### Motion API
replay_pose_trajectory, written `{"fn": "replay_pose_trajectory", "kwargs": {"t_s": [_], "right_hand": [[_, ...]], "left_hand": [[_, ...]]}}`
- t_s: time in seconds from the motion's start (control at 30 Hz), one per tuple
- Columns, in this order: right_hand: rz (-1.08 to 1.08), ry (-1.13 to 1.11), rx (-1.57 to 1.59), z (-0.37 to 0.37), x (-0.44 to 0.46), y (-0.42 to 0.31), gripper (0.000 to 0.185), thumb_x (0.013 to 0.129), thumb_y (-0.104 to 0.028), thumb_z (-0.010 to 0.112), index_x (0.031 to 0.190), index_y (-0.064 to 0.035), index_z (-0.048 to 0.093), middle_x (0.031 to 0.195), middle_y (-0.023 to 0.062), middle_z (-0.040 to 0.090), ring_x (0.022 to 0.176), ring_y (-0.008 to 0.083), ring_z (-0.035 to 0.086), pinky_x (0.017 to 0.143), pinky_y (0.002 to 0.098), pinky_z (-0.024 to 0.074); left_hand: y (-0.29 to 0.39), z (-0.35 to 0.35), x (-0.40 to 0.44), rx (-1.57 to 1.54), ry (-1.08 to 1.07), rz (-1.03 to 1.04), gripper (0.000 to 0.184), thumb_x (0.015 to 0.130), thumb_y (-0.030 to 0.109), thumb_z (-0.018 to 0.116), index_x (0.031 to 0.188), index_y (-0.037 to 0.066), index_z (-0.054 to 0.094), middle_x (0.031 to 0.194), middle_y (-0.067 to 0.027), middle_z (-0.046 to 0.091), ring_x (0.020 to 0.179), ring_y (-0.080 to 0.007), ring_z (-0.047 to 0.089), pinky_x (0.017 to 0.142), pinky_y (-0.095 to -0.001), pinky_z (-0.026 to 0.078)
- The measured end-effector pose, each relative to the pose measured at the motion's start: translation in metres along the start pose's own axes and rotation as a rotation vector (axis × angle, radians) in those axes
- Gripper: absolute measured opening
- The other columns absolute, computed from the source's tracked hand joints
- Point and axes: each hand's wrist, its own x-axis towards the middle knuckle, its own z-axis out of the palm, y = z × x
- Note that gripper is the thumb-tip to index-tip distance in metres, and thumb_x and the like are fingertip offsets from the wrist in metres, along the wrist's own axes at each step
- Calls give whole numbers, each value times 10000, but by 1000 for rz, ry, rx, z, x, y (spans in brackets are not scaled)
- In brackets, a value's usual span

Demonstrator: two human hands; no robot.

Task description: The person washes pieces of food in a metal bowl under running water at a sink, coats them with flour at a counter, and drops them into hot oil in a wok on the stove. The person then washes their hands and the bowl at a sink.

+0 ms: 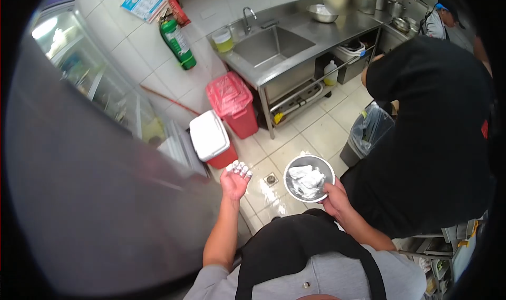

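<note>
Bowl (312,162) of white-coated pieces (311,179) just below and right of frame centre, gripped at the rim by the right hand (337,199). Left of centre, left hand (235,184) palm up, unclenched, fingertips (242,169) coated white.

White square-tiled wall (116,28) behind; green cylindrical fire extinguisher (177,41) against it. Pale glossy tiled floor (294,143), small square metal drain (270,180) set in. Long stainless-steel counter (334,34) along wall, rectangular steel sink (271,48), curved chrome tap (247,18). Left: broad smooth grey panel (105,194), glass-fronted cabinet (113,84), bright white light (44,28). Red plastic bin (242,122) near sink.
</note>
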Motion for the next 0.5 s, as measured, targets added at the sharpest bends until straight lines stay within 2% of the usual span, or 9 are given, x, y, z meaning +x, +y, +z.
{"fn": "replay_pose_trajectory", "kwargs": {"t_s": [0.07, 0.17, 0.3, 0.33, 0.4, 0.43, 0.47, 0.5], "right_hand": [[-38, 64, -15, 5, 31, -8, 530, 760, 42, 439, 1276, -77, 446, 1084, 113, 597, 875, 248, 642, 532, 363, 505], [-156, 298, 144, 14, 75, -22, 555, 748, 35, 441, 1286, -101, 449, 1093, 105, 597, 860, 252, 644, 508, 363, 485], [-208, 287, 226, -1, 162, -31, 571, 728, 26, 436, 1283, -104, 458, 1069, 93, 605, 801, 228, 632, 481, 330, 453], [-198, 288, 239, 5, 184, -38, 569, 722, 21, 434, 1276, -104, 463, 1056, 86, 610, 772, 213, 621, 475, 312, 439], [-225, 322, 313, 10, 237, -45, 504, 729, 8, 458, 1224, -83, 475, 1001, 79, 612, 704, 191, 600, 458, 291, 433], [-199, 292, 318, 13, 255, -51, 481, 733, 7, 461, 1204, -86, 476, 1000, 77, 609, 716, 186, 599, 467, 294, 438], [-185, 259, 322, 19, 276, -61, 457, 736, 6, 463, 1184, -88, 476, 999, 76, 607, 729, 181, 597, 477, 297, 444], [-185, 261, 339, 33, 292, -74, 419, 743, 4, 456, 1151, -90, 476, 1023, 77, 601, 763, 175, 594, 495, 304, 447]], "left_hand": [[13, 25, 75, 35, -36, -65, 139, 855, 247, 522, 801, 119, 529, 785, -29, 521, 733, -202, 494, 725, -366, 439], [23, 76, 178, 118, -219, -132, 157, 871, 260, 544, 870, 109, 586, 849, -55, 602, 774, -219, 559, 740, -403, 479], [22, 132, 291, 134, -373, -223, 254, 880, 299, 551, 1004, 84, 607, 949, -95, 642, 886, -270, 605, 790, -446, 500], [23, 144, 313, 130, -307, -249, 216, 865, 281, 552, 936, 86, 612, 930, -79, 637, 885, -254, 597, 818, -426, 486], [25, 152, 370, 132, -479, -381, 182, 869, 269, 541, 877, 91, 576, 887, -68, 610, 857, -246, 585, 797, -406, 483], [33, 168, 383, 109, -603, -445, 155, 869, 250, 532, 835, 99, 539, 848, -61, 582, 835, -235, 574, 779, -393, 480], [39, 187, 395, 234, -424, -373, 154, 868, 242, 530, 869, 92, 564, 879, -69, 601, 831, -236, 578, 768, -393, 484], [48, 205, 415, 270, -381, -344, 187, 891, 253, 501, 921, 84, 575, 898, -82, 617, 830, -247, 589, 759, -411, 495]]}}
